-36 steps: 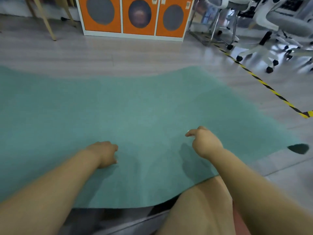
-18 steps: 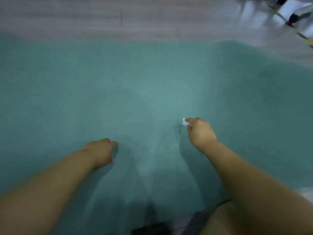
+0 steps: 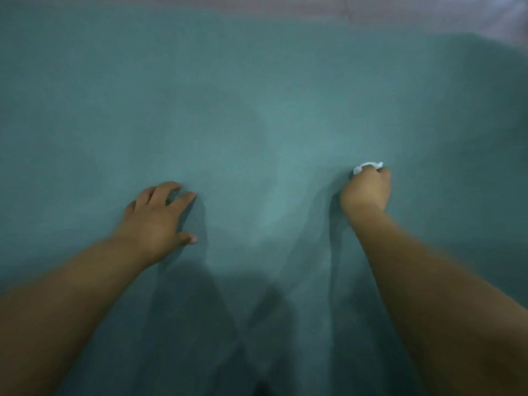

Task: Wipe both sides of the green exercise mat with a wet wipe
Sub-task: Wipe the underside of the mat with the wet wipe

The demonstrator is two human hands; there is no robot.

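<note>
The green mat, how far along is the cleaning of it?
Early, it seems. The green mat lies spread flat on the floor. The right hand grips a white wet wipe pressed to its top face, while the left hand rests spread on it. No wiped patch can be told apart, and the underside still awaits turning and wiping.

Two bare forearms in view, no sleeves, no watch, no rings or bands visible. Left hand [image 3: 155, 221]: short nails, pale thumbnail showing. Right hand [image 3: 367, 190]: seen from back, knuckles rounded. Edges motion-blurred, dim light.
</note>
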